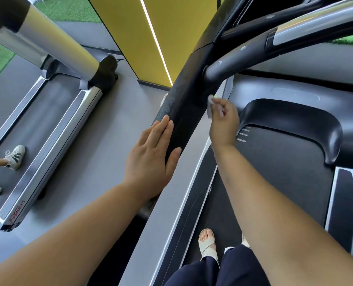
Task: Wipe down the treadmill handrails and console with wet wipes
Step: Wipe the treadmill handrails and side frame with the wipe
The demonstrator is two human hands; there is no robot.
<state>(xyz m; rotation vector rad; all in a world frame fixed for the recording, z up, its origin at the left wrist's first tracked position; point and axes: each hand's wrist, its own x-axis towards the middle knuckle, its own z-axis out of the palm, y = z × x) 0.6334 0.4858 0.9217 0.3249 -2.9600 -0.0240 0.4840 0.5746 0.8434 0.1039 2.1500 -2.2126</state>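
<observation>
2 hands on 1 black post. Fingers (220,110) of the right hand (225,120) curled and pinched on a small white wipe (210,101), bunched into a wad and pressed to the inner edge of the post (183,112), just below the joint with the grey handrail (223,67). Fingers (163,129) of the left hand (150,155) straight and close together, laid flat on the outer face of the same post, thumb along its near edge. Holding nothing there, probably only bracing.

Wipe likely very light, soft, limp and damp: no stiffness of its own, apt to crumple or slip out of a loose pinch. Best taken as a folded pad, with a flat face outward across 2 or 3 fingertips, not by 1 corner. Post and handrail rigid, fixed and smooth, probably slick once wet. No need to lift anything; better to wrap the pad partly round the rail and slide along it with steady pressure.

Farther out: black motor cover (295,124) and running belt (274,182) to the right, 1 sandalled foot (207,242) on the belt below. Top right, dark underside of what is likely the console (260,9), mostly out of frame. Off to the left, a second treadmill (47,120) with another person's sneaker (15,154) on it, and a yellow pillar (150,38) behind.
</observation>
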